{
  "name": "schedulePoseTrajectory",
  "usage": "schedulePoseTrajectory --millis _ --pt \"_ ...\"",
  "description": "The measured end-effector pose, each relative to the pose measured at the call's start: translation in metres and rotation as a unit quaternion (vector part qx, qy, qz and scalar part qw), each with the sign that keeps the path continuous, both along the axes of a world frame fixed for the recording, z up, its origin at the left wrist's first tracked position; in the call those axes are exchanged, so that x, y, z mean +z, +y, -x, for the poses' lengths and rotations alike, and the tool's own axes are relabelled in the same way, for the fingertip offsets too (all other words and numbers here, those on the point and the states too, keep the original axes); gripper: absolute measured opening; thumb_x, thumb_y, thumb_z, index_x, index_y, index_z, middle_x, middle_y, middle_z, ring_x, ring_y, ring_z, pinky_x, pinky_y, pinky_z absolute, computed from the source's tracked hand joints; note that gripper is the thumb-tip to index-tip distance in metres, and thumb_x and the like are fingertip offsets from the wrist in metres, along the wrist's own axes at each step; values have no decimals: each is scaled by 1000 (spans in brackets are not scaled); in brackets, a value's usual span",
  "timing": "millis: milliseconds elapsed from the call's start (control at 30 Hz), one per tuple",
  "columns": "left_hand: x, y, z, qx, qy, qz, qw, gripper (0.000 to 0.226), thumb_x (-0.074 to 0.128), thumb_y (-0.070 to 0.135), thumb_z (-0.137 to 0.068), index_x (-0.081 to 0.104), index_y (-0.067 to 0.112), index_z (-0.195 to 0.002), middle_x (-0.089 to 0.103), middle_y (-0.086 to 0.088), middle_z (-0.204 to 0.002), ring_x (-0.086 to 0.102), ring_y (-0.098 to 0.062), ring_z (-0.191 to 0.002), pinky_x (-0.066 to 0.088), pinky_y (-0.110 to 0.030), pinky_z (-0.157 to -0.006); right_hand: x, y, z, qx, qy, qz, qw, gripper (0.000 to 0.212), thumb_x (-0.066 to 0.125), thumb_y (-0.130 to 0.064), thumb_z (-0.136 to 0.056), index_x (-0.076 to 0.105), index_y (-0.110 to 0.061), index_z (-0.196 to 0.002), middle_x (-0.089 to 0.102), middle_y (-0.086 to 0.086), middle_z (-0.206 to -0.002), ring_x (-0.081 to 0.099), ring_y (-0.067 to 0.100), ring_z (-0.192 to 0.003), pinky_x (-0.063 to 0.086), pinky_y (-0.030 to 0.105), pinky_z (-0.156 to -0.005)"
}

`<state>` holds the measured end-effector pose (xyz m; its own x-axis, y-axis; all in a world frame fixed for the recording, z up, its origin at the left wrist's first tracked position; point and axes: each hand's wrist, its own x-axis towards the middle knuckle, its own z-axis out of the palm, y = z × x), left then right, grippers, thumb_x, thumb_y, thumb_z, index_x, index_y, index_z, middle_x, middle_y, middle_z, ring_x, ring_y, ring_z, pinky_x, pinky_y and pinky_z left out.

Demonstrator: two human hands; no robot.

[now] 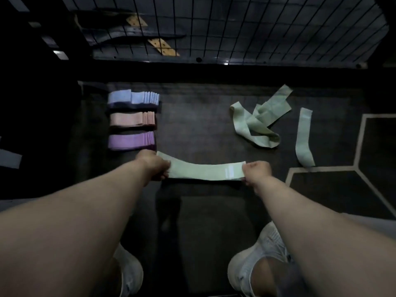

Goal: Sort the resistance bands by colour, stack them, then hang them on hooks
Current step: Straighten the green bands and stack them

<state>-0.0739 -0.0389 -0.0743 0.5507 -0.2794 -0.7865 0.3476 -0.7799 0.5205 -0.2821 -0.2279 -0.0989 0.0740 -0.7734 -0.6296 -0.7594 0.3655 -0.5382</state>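
- The left hand [153, 166] and right hand [256, 171] each grip one end of a green band [203, 171], fingers [246, 168] curled round it, stretching it flat just above the floor [192, 125].
- Beside the left hand lie three neat stacks: blue [132, 97], peach [131, 119] and purple [130, 140].
- Loose green bands [255, 123] lie tangled to the right, with a single one [303, 136] farther right.

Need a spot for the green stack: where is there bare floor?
The widest bare floor lies between the three stacks and the green pile, above the held band. It is also bare below that band, toward the shoes. Crowded: the right, with the pile and a loose band; the left column, stacks close together.
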Motion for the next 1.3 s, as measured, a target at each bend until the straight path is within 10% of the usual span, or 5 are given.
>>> schedulePoseTrajectory --millis 433,800,967,1300 --pt "-65 6 13 4 -102 -26 994 13 76 20 -82 65 14 -84 71 -9 -84 68 -25 -75 60 -40 -75 -47 -7 9 102 105 39 988 14 61 -20 -93 66 -7 -93 69 12 -99 64 30 -95 46 29 -80" --pt "-78 2 17 -140 -192 -116 964 38 69 28 -87 52 16 -119 58 -10 -123 58 -31 -111 47 -38 -93 -58 -1 8 147 145 87 975 27 62 -24 -94 59 -6 -115 57 16 -124 55 31 -112 41 27 -86" --pt "-77 2 25 -415 -386 -196 800 74 66 46 -82 34 19 -143 29 -9 -151 33 -30 -134 32 -42 -104 -57 8 2 464 193 186 844 85 77 -41 -79 34 -16 -148 30 8 -150 28 28 -139 24 38 -115" --pt "-97 -15 29 -531 -375 -138 747 66 58 27 -90 28 21 -148 35 -5 -147 36 -26 -134 25 -38 -114 -67 8 -32 651 197 178 711 79 77 -37 -79 36 -18 -144 34 8 -141 35 29 -131 27 39 -110"
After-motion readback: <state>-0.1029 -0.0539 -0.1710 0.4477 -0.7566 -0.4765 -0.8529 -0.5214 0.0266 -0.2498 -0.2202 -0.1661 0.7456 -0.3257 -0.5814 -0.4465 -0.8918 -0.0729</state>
